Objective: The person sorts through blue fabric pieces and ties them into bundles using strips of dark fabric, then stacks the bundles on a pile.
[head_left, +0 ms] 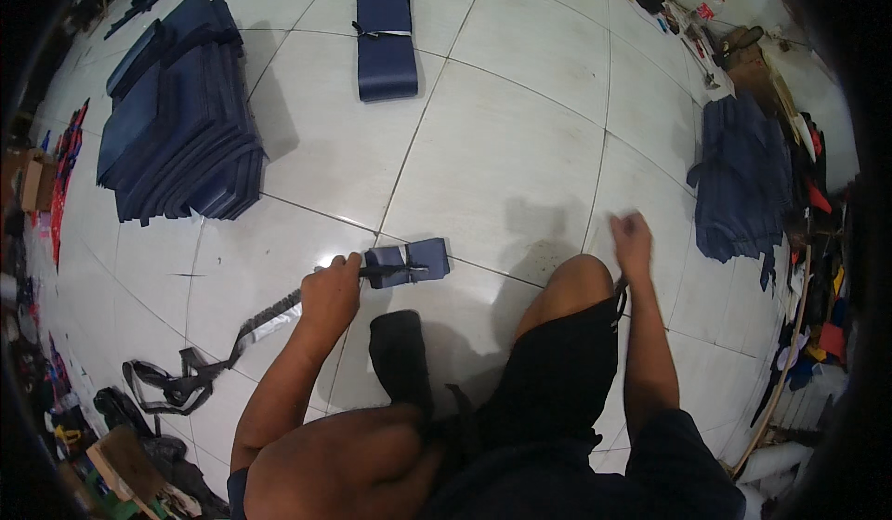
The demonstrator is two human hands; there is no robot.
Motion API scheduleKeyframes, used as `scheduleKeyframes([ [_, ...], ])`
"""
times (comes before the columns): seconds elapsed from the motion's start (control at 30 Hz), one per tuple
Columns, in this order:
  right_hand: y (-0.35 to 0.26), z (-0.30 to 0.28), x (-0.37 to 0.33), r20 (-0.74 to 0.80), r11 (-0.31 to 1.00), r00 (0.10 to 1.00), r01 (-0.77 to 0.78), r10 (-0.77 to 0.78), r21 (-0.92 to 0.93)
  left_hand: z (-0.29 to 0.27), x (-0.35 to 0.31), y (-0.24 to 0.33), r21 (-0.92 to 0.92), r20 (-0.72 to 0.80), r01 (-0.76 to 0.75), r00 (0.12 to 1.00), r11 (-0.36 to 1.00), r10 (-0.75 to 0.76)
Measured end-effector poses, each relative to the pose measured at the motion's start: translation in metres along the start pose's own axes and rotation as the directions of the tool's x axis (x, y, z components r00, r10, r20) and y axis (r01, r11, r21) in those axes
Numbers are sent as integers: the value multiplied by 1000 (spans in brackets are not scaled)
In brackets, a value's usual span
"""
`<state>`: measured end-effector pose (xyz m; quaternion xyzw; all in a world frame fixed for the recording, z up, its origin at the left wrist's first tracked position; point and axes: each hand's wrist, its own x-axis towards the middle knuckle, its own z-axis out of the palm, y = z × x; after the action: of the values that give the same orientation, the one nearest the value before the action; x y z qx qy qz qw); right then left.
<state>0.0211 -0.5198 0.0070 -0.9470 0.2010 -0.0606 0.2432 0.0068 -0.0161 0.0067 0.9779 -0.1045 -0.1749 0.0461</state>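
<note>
You're working on the white tiled floor (520, 139), likely because it gives flat room to spread pieces out. Biggest item: the navy stack (181, 120) up on your left, panels fanned and overlapping, probably left that way so they pull off easily. Next, the dark blue pile (741, 181) far right by the clutter, looks parked to keep the middle usable. The tied bundle (387, 66) sits alone ahead of you, band across it, knot at its left edge; apart from the stack, presumably so the two don't mix. Your black strap (265, 321) runs from a loose tangle at lower left up to your left hand, slack on the floor, which should let it feed freely. Small blue bundle (435, 257) lies flat just ahead of your feet, dark band over it; within easy reach there, I'd say. Left hand (333, 289) is clamped on the strap just beside that bundle's left end, likely to control the band close in. Right hand (632, 236) is up past your right knee, well apart from the bundle, fingers curled but blurred; can't tell if it's gripping anything.
</note>
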Motion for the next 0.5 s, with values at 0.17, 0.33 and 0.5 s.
scheduleKeyframes([
  [0.17, 189, -11, -106, 252, 912, 878, -376, 407, -163, -8, -3, 0, 29, -141, 76, 987, 997, -71],
  [0.33, 178, 8, -141, 136, 905, 915, -398, 380, 153, -34, -5, -5, 117, -195, 98, 978, 988, -74],
  [0.5, 164, -7, -118, 245, 951, 922, -268, 300, -154, -48, -5, -19, 170, -222, 126, 971, 977, -86],
])
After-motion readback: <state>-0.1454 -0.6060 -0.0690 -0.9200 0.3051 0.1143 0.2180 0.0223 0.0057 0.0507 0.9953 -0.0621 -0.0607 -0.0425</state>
